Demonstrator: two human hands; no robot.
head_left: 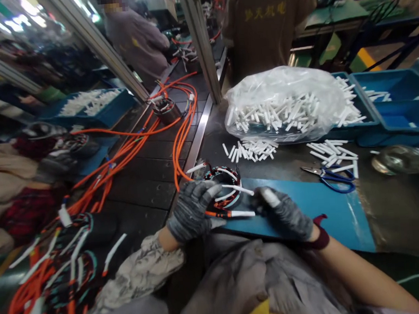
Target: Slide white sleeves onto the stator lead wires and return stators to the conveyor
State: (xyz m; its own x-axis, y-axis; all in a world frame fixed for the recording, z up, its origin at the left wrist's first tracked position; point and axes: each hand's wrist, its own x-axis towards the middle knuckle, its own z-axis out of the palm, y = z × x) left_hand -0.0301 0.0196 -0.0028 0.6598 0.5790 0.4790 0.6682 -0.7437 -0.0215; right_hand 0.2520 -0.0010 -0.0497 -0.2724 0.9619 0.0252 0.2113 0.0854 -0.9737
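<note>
On a blue mat sits a round wound coil assembly (pixel 229 175) with black, orange and pale blue wires. A thin white sleeve tube (pixel 238 189) stretches across it between my two hands. My left hand (pixel 195 209), in a grey knit glove with pale fingertips, is closed at the tube's left end; what else its fingers hold is hidden. My right hand (pixel 284 214), gloved alike, pinches the tube's right end, its fingertips partly dark. Just below, an orange cable with a white sleeve end (pixel 242 214) lies between the hands.
Blue-handled scissors (pixel 336 178) lie on the blue mat (pixel 319 216) at right. Behind are loose white tubes (pixel 252 149), a plastic bag of tubes (pixel 285 107) and blue bins (pixel 398 113). Orange cables (pixel 139 138) cover the conveyor at left, where a co-worker's gloved hands (pixel 57 164) work.
</note>
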